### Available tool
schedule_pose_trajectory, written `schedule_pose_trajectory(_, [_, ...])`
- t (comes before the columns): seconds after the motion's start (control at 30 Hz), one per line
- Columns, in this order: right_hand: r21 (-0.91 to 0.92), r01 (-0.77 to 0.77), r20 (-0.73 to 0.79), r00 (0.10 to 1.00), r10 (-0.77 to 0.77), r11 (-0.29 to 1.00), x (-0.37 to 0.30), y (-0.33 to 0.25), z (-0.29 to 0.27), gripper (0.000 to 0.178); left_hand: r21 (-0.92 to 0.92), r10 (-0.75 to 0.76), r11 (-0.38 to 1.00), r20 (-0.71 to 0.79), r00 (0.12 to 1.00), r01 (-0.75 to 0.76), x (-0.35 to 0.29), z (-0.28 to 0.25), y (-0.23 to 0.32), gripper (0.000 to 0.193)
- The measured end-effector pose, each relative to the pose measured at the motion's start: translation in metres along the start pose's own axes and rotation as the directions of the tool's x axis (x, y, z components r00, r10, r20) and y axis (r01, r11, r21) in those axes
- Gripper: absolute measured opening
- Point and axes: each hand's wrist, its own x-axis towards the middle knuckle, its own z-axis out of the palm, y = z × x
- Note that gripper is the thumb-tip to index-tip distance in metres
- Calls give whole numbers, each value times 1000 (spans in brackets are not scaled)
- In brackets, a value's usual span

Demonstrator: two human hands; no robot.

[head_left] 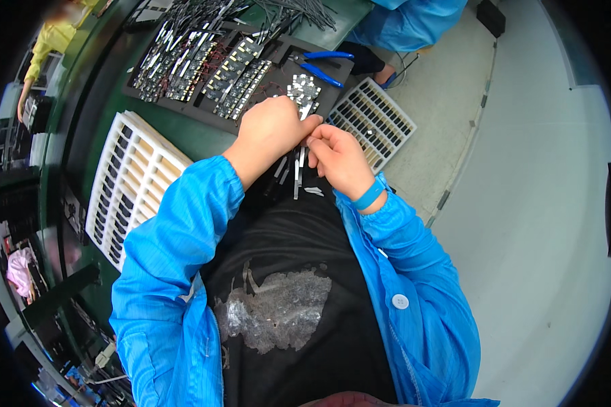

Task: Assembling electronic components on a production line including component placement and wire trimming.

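Observation:
In front of my chest, my left hand (270,131) and my right hand (341,161) meet with curled fingers at the near edge of a dark tray (214,122). Whatever is pinched between the fingertips is hidden by the fingers. Thin silver strips (298,175) show just below the hands, by my dark shirt; I cannot tell whether they are held or lying there. Right beyond my left hand lies a cluster of small circuit boards (303,89). Blue-handled cutters (326,66) rest on the tray, jaws pointing left.
Rows of small boards with wires (234,78) cover the tray's left side, with black cables (295,13) behind. A white slotted tray (132,180) stands at left. Another slotted tray (377,122) with dark pieces is at right. A person in a blue sleeve (414,24) sits at the far side.

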Motion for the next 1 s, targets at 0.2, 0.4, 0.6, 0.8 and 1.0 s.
schedule_pose_trajectory(0.2, [153, -27, 8, 1000, 26, 988, -1, 8, 1, 13, -183, -36, 981, 138, 990, 61, 0, -9, -1, 48])
schedule_pose_trajectory(0.4, [206, -12, 28, 1000, 6, 978, -1, 8, -2, 15, -263, -52, 960, 157, 986, 92, -2, -8, -5, 44])
schedule_pose_trajectory(0.6, [262, 20, -50, 999, -7, 965, 0, 13, -9, 13, -65, 15, 998, 101, 995, -9, -10, -7, -1, 44])
schedule_pose_trajectory(0.8, [321, 18, -57, 998, 0, 947, 3, 18, -10, 13, -158, 11, 987, 184, 983, 18, -5, -7, -2, 37])
schedule_pose_trajectory(1.0, [357, 22, -52, 999, -4, 934, 6, 23, -14, 13, -244, -5, 967, 259, 966, 70, 2, -12, -5, 35])
